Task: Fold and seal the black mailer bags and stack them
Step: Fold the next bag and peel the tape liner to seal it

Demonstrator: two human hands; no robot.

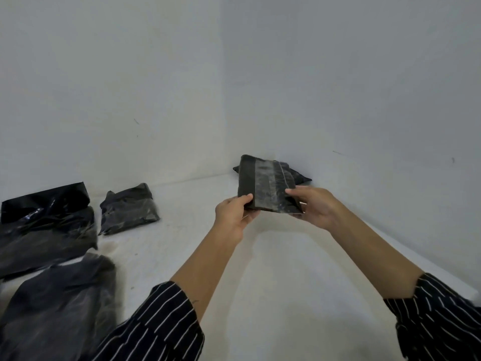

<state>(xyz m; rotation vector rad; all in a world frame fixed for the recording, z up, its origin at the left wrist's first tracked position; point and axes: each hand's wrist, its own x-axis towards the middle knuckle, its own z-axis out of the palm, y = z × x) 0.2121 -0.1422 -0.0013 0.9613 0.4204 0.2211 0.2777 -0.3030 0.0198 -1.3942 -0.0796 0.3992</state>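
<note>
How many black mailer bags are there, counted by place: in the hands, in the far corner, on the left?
held bag, gripped by left hand and right hand: 1
corner bag, partly hidden: 1
left bags: 3
Total: 5

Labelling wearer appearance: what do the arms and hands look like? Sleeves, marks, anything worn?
Both are bare: left hand and right hand, no gloves or watch visible. The left sleeve and right sleeve are dark with thin white stripes and end near the elbows, leaving the forearms uncovered. A small dark mark sits on the left forearm by the cuff.
</note>
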